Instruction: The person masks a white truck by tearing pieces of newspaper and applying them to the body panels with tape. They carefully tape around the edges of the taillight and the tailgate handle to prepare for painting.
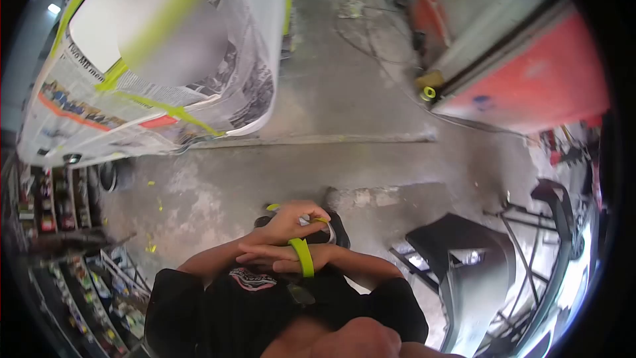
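A: where's this, a garage?
B: yeah, stained concrete floor (pixel 344 172), newspaper-masked car (pixel 86 109) up left. Left hand (pixel 291 220) pinches the green tape roll (pixel 303 256) by the chest; right hand (pixel 273 258) flat, fingers together, under its band

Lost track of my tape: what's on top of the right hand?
A green tape strip lies across the right hand; the left hand above pinches another green bit. Whether the two join is hidden by the fingers.
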`<state>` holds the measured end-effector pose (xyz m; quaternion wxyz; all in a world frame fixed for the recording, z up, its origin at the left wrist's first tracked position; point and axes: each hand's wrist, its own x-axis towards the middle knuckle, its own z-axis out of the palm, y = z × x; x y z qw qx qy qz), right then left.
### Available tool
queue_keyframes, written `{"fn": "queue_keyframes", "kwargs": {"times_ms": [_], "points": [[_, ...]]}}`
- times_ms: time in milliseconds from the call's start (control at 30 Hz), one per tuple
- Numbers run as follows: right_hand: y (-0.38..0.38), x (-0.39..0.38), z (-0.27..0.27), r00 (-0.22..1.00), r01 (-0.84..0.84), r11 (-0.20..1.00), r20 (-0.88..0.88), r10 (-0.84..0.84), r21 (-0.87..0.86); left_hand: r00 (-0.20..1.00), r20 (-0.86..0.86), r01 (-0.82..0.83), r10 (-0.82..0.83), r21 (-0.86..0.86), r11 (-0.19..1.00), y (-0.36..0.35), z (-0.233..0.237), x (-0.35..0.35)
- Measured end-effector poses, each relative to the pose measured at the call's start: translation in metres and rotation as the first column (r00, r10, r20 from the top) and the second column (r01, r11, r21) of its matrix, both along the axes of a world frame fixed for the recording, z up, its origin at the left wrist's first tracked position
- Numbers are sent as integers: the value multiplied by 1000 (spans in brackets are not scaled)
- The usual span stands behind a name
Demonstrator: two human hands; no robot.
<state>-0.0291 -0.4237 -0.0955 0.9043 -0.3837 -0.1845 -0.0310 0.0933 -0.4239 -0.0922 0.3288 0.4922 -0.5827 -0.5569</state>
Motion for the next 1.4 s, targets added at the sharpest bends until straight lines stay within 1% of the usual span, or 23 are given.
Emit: {"fn": "queue_keyframes", "kwargs": {"times_ms": [100, 133, 200, 233, 300, 433, 500, 533, 567, 600, 633, 700, 733, 800, 867, 967, 1000, 1100, 1167, 1200, 1267, 1367, 1400], "points": [[-9, 7, -17, 996, -90, 986, 24, 88, 137, 997, -70, -35, 35, -4, 999, 0, -32, 0], [-9, 10, -22, 993, -121, 969, 15, 120, 215, 1000, -6, 0, 0, -39, 999, -2, -37, 4], [-7, 14, -34, 983, -167, 918, -6, 182, 360, 999, 2, -51, 51, 54, 997, 1, -49, 7], [-12, 17, -43, 986, -156, 930, -6, 167, 332, 997, 7, -75, 74, 91, 993, 1, -60, 10], [-25, 22, -71, 990, -137, 953, -1, 143, 270, 993, 31, -118, 117, 30, 993, -4, -93, 16], [-30, 38, -157, 994, -113, 974, 25, 110, 195, 985, 23, -173, 173, 9, 985, -20, -180, 27], [-25, 50, -210, 989, -144, 934, 75, 127, 326, 982, -30, -189, 188, -85, 978, -28, -224, 27], [-22, 58, -236, 985, -162, 905, 122, 123, 394, 988, 18, -147, 153, -195, 970, -32, -249, 31], [-18, 65, -262, 979, -182, 869, 167, 117, 459, 989, -6, -148, 148, -116, 982, -32, -270, 35], [-12, 67, -283, 995, -97, 906, 70, 75, 412, 989, -32, -148, 147, -35, 988, -30, -284, 36], [-5, 72, -309, 993, -83, 950, 102, 54, 301, 987, -58, -146, 148, 46, 988, -27, -298, 37], [2, 84, -360, 983, -28, 998, 181, 16, 61, 982, 24, -190, 189, 46, 981, -20, -331, 45], [-8, 83, -363, 983, -43, 997, 181, 32, 56, 974, 54, -221, 218, 63, 973, -15, -349, 49], [-40, 73, -365, 970, -142, 984, 183, 160, -107, 957, 69, -287, 283, 54, 956, -2, -383, 55], [-52, 73, -396, 965, -201, 975, 150, 213, -92, 938, 18, -346, 346, -12, 938, 4, -418, 57], [-34, 73, -468, 972, -234, 948, 62, 226, 216, 887, -22, -461, 461, 30, 887, 8, -480, 65], [-31, 73, -488, 972, -232, 920, 33, 234, 316, 874, -9, -486, 486, -42, 873, 4, -500, 69], [-48, 59, -525, 985, -155, 970, -48, 166, 187, 810, 25, -565, 586, -236, 791, -6, -544, 75], [-67, 45, -516, 995, -71, 997, -66, 70, -6, 746, 30, -620, 665, -335, 710, -14, -558, 77], [-65, 42, -526, 996, -64, 998, -53, 65, 28, 731, -85, -670, 677, -282, 687, -16, -573, 80], [-57, 35, -543, 999, -40, 994, -33, 43, 102, 704, -175, -710, 688, -167, 684, -14, -597, 78], [-38, 39, -576, 989, -151, 988, -3, 151, -32, 716, -239, -690, 656, -99, 717, -10, -604, 63], [-36, 44, -597, 986, -164, 965, -20, 163, -206, 731, -245, -670, 637, -74, 739, -8, -606, 61]]}}
